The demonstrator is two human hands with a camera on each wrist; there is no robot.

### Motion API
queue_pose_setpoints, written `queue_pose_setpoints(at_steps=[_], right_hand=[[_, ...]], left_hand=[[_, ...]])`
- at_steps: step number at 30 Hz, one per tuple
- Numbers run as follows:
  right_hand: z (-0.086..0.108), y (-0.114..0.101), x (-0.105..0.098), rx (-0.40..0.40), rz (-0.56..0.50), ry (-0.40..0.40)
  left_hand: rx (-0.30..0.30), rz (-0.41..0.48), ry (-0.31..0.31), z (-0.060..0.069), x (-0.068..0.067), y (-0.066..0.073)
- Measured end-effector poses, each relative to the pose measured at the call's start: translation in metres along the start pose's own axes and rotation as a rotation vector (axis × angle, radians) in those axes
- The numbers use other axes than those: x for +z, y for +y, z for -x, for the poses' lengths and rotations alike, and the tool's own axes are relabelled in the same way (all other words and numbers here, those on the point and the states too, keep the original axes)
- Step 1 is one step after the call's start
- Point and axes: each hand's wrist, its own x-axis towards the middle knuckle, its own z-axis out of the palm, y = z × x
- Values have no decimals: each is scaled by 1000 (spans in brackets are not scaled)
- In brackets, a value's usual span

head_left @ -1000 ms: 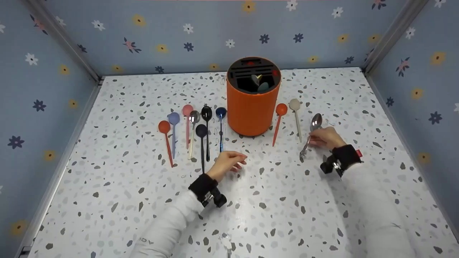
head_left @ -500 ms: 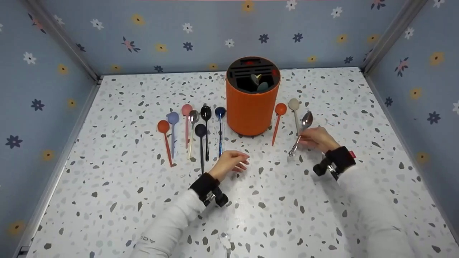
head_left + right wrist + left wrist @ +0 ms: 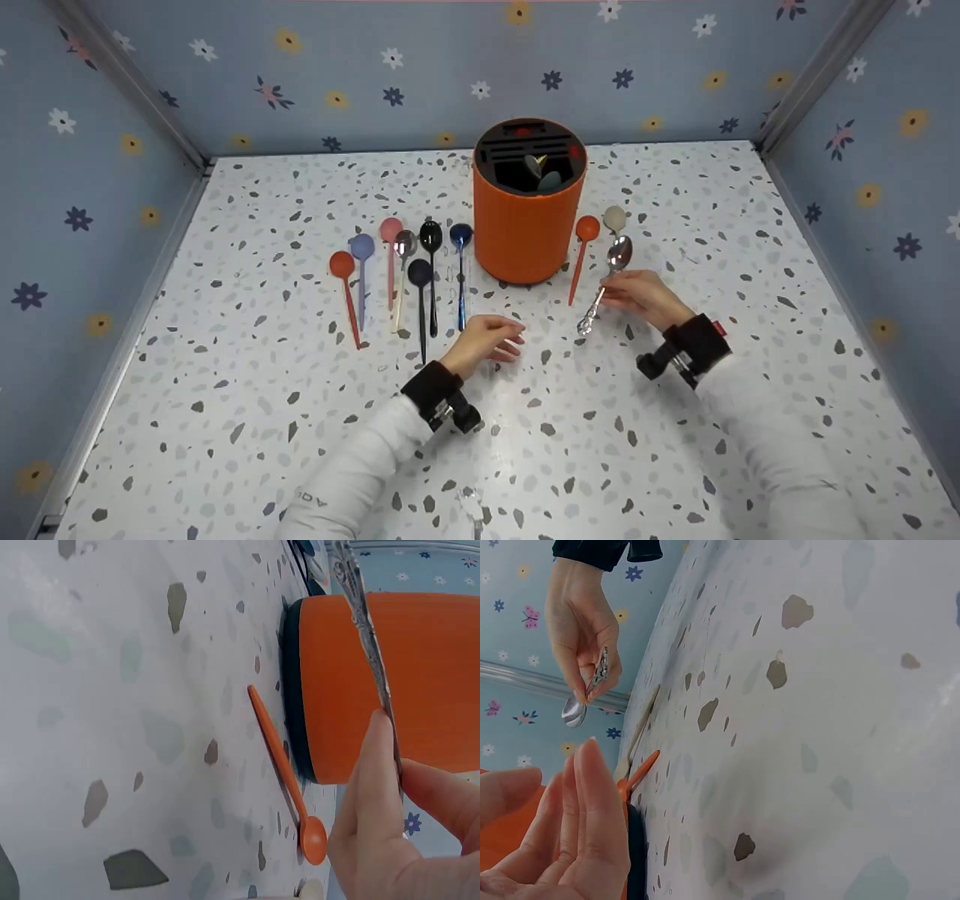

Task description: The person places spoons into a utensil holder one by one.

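My right hand (image 3: 646, 298) pinches a silver spoon (image 3: 619, 253) with an ornate handle by its middle, bowl pointing away. In the right wrist view the spoon's handle (image 3: 367, 637) rises between thumb and fingers, above the table. Near it lie an orange spoon (image 3: 587, 228) and a beige spoon (image 3: 615, 218), partly covered by the silver one. My left hand (image 3: 484, 343) hovers near the front of the orange cylindrical holder (image 3: 525, 240) with loosely bent fingers and nothing in them. Two spoon bowls (image 3: 550, 181) show inside the holder's large slot.
Left of the holder lie several spoons: red (image 3: 343, 264), lavender (image 3: 362, 246), pink (image 3: 391, 229), silver-bowled (image 3: 405, 243), black (image 3: 430, 236), dark navy (image 3: 420, 272) and blue (image 3: 461, 235). A clear utensil (image 3: 471, 504) lies at the front edge. Flowered panels (image 3: 435, 67) stand around the table.
My right hand has carried the silver spoon leftward, from right of the beige spoon to over its handle. The left hand has barely shifted.
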Motion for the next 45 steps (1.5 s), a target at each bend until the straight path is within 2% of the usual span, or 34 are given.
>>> queue_pose_setpoints(at_steps=[11, 18, 23, 30, 34, 45], right_hand=[[6, 10, 25, -18, 6, -33], [10, 15, 37, -44, 7, -85], [14, 18, 46, -54, 0, -93], [15, 26, 56, -59, -33, -106], [14, 32, 60, -50, -56, -114], [14, 34, 62, -56, -36, -117]], left_hand=[[-10, 22, -22, 1, 8, 3], [-5, 48, -45, -1, 12, 2], [-23, 53, -51, 0, 15, 2], [-17, 61, -77, 1, 17, 1], [-4, 63, -98, 1, 19, 0], [-17, 31, -86, 1, 22, 1]])
